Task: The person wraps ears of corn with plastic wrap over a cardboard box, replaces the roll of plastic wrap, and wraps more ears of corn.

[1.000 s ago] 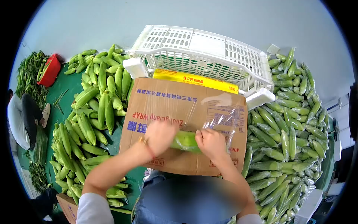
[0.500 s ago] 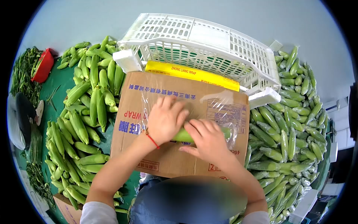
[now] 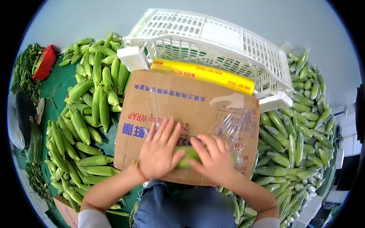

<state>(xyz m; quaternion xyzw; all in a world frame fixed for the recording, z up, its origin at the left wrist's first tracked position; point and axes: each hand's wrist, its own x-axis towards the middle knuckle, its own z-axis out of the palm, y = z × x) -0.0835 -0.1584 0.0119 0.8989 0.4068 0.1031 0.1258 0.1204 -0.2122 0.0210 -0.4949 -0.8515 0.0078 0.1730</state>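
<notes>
The corn ear (image 3: 189, 156) by my fingers (image 3: 164, 131) is green; the carton (image 3: 163, 108) beneath is brown, printed blue and red. Beyond the carton I see a yellow, red-lettered roll (image 3: 205, 76) and a white crate (image 3: 222, 35) patterned with slots.

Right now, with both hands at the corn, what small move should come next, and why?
I'd probably roll the corn slightly toward the yellow roll: clear film lies across the cardboard box between them, and the left hand and right hand are both at it, fingers spread.
</notes>
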